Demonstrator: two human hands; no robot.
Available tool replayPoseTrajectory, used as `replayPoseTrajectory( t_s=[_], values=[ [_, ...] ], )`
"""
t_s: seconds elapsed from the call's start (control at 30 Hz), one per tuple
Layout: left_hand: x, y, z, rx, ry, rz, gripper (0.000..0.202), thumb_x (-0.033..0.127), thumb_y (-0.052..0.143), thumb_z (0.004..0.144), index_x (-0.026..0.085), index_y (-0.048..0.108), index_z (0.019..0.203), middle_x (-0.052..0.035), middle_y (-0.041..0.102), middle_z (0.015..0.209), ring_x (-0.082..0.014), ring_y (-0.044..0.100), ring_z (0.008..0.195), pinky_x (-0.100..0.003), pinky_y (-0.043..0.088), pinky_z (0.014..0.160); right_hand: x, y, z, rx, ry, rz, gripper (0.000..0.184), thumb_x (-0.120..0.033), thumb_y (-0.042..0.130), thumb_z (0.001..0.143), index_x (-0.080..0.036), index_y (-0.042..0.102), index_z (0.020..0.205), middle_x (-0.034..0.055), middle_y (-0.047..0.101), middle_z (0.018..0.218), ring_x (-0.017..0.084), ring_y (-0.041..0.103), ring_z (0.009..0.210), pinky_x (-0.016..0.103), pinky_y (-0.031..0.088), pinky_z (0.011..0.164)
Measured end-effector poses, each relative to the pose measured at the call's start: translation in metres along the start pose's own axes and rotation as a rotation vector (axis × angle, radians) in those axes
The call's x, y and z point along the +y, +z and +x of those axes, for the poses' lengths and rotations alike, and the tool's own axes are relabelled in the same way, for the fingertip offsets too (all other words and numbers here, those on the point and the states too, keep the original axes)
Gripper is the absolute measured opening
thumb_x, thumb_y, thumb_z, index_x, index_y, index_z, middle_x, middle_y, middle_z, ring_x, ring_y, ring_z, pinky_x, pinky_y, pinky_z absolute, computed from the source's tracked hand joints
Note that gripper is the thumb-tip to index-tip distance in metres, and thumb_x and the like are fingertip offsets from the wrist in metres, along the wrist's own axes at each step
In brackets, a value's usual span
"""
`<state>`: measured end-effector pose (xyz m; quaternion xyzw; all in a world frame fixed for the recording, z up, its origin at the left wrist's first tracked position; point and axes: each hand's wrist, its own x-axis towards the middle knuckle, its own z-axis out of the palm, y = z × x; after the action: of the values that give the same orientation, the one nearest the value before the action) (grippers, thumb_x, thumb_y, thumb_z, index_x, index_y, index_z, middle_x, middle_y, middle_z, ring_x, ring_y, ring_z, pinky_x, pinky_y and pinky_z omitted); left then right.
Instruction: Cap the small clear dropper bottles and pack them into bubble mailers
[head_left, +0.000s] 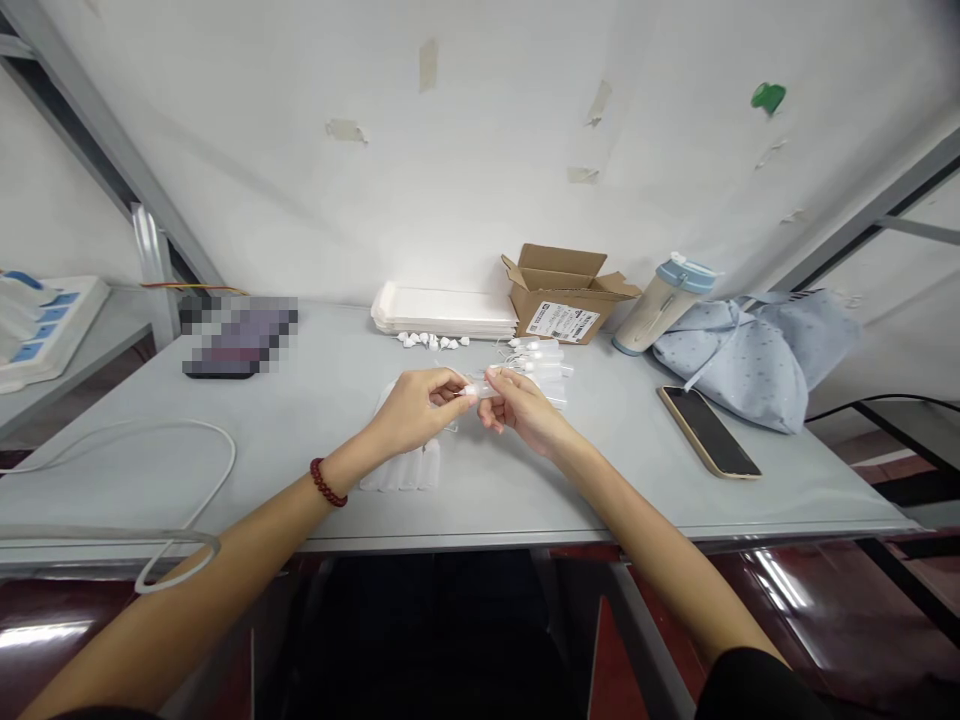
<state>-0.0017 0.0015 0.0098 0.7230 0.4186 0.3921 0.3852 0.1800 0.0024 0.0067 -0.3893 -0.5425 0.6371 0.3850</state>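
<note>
Above the middle of the table, my left hand [411, 410] and my right hand [531, 415] meet at a small translucent plastic bottle [486, 390]. The right fingers close round its body. My left thumb and forefinger pinch its white tip [470, 390], from which a thin needle-like point seems to stick out to the left. Similar translucent bottles [411, 470] lie in a row below my left hand, partly hidden by it. More bottles with white tips [541, 358] lie behind my right hand. Several small white caps [431, 341] are scattered beyond my hands.
Flat white packets [450, 308] are stacked by the wall beside an opened cardboard box [562, 300]. To the right are a tumbler [660, 310], a light blue cloth bag [739, 365] and a phone [709, 432]. A white cable [217, 490] loops at the left, near my forearm.
</note>
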Motion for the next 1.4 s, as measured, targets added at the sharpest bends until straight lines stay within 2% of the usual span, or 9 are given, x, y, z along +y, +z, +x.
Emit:
replayPoseTrajectory(
  t_s=[0.2,0.33,0.5,0.6,0.77,0.97,1.17,1.27,1.4],
  values=[
    [0.0045,-0.0056,0.0044,-0.059,-0.169,-0.246,0.027,0.039,0.066,0.079,0.014,0.063,0.069,-0.0001,0.06,0.065,-0.0113,0.057,0.056,-0.024,0.047,0.057,0.0035,-0.0023,-0.0004,0.176,-0.346,-0.393,0.036,-0.053,0.066,0.079,-0.018,0.058,0.085,0.0012,0.06,0.08,0.011,0.051,0.065,0.024,0.041,0.055],
    [0.0065,-0.0082,0.0072,-0.074,-0.266,-0.39,0.029,0.038,0.067,0.078,0.014,0.061,0.063,-0.0012,0.06,0.064,-0.0111,0.057,0.055,-0.024,0.046,0.054,0.0075,-0.0045,-0.0003,0.192,-0.422,-0.48,0.03,-0.046,0.063,0.083,-0.019,0.063,0.095,0.0036,0.063,0.089,0.012,0.053,0.069,0.026,0.044,0.057],
    [0.0064,-0.0087,0.0062,-0.172,-0.433,-0.42,0.037,0.045,0.062,0.083,0.011,0.065,0.069,-0.0031,0.059,0.06,-0.0104,0.055,0.049,-0.023,0.042,0.048,0.0101,-0.0059,-0.0002,0.229,-0.45,-0.51,0.028,-0.043,0.064,0.083,-0.019,0.065,0.097,0.0019,0.062,0.081,0.012,0.051,0.064,0.027,0.044,0.057],
    [0.005,-0.009,0.0053,-0.182,-0.401,-0.435,0.039,0.047,0.065,0.081,0.011,0.067,0.068,-0.0037,0.059,0.06,-0.0104,0.054,0.05,-0.023,0.043,0.049,0.0087,-0.0053,-0.0011,0.224,-0.414,-0.475,0.033,-0.048,0.064,0.082,-0.018,0.065,0.096,-0.0004,0.058,0.07,0.011,0.048,0.058,0.027,0.042,0.054],
    [0.0042,-0.009,0.0045,-0.115,-0.174,-0.279,0.034,0.045,0.068,0.078,0.013,0.067,0.065,-0.0033,0.063,0.063,-0.0115,0.056,0.056,-0.024,0.047,0.055,0.003,-0.0041,-0.0032,0.199,-0.329,-0.355,0.043,-0.058,0.067,0.075,-0.017,0.062,0.09,-0.0034,0.053,0.061,0.009,0.045,0.051,0.026,0.039,0.048],
    [0.0042,-0.0088,0.0012,-0.027,-0.021,-0.127,0.019,0.034,0.071,0.075,0.014,0.069,0.075,-0.0023,0.066,0.072,-0.0123,0.059,0.063,-0.023,0.05,0.06,0.0006,-0.0051,-0.0031,0.182,-0.289,-0.299,0.043,-0.056,0.073,0.07,-0.018,0.062,0.089,-0.0057,0.051,0.058,0.008,0.043,0.047,0.025,0.036,0.046],
    [0.0046,-0.0082,0.0021,-0.088,-0.05,-0.161,0.027,0.041,0.069,0.078,0.014,0.069,0.078,-0.0014,0.065,0.067,-0.0132,0.061,0.061,-0.025,0.052,0.062,0.0006,-0.0053,-0.0026,0.165,-0.333,-0.229,0.037,-0.051,0.073,0.072,-0.018,0.062,0.087,-0.0065,0.05,0.055,0.008,0.044,0.047,0.024,0.037,0.046],
    [0.0055,-0.0077,0.0032,-0.14,-0.109,-0.234,0.036,0.047,0.062,0.083,0.013,0.066,0.071,-0.004,0.066,0.072,-0.0131,0.062,0.06,-0.026,0.054,0.061,0.0011,-0.0054,-0.0022,0.14,-0.35,-0.209,0.034,-0.048,0.073,0.074,-0.019,0.063,0.089,-0.0058,0.054,0.057,0.008,0.046,0.048,0.025,0.04,0.048],
    [0.006,-0.0067,0.0034,-0.184,-0.217,-0.259,0.044,0.052,0.056,0.086,0.014,0.063,0.065,-0.0032,0.061,0.062,-0.0122,0.059,0.053,-0.025,0.051,0.054,0.0025,-0.0055,-0.0018,0.153,-0.351,-0.215,0.033,-0.046,0.073,0.074,-0.019,0.064,0.091,-0.0056,0.054,0.058,0.009,0.048,0.049,0.025,0.041,0.049]
  ],
)
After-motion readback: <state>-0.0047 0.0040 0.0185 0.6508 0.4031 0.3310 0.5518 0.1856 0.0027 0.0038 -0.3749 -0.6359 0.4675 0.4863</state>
